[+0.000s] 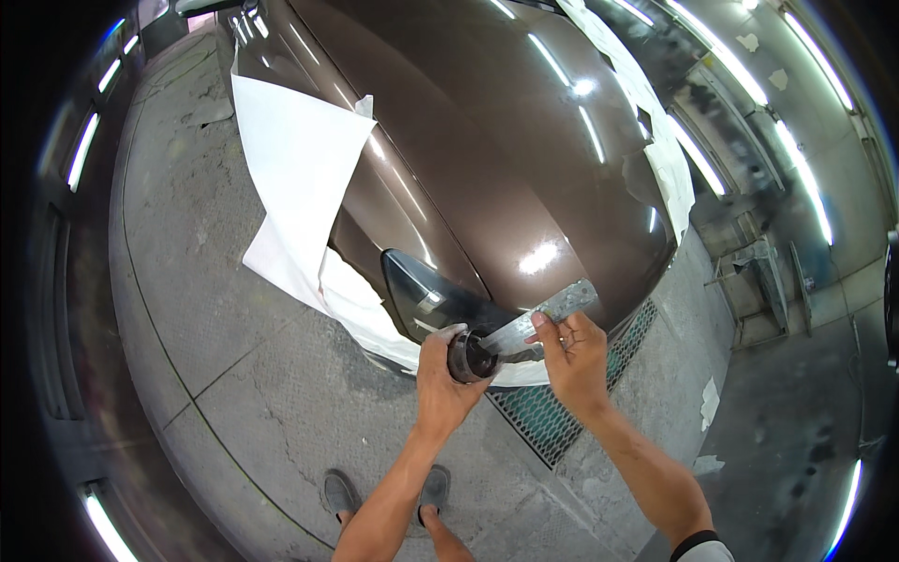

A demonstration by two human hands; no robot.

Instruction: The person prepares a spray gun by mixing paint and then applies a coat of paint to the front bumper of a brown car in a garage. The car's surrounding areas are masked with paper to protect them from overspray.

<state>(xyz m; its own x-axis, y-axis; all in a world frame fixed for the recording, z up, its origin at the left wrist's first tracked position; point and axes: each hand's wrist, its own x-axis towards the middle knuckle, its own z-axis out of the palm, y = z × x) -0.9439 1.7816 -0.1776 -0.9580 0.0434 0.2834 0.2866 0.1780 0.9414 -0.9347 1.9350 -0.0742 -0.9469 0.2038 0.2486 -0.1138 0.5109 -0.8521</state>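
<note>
My left hand (pixel 444 393) is wrapped round a small cup (pixel 459 360) with dark liquid inside, tilted with its mouth to the right. In my right hand (pixel 578 367) is a flat metal mixing stick (pixel 569 300), smeared grey. It is pinched between thumb and fingers, and its lower left end reaches into the mouth of the cup. Both hands are in front of a brown car (pixel 487 159), close to its dark headlight (pixel 426 292). White masking paper (pixel 295 140) hangs along the car's left side and runs round its front edge.
A metal floor grate (pixel 548 431) lies below and right of the hands. The floor (pixel 225 318) is grey concrete, with my feet (pixel 434 487) on it. More white paper (pixel 670 173) edges the car's far right side. A metal stand (pixel 763 276) is by the right wall.
</note>
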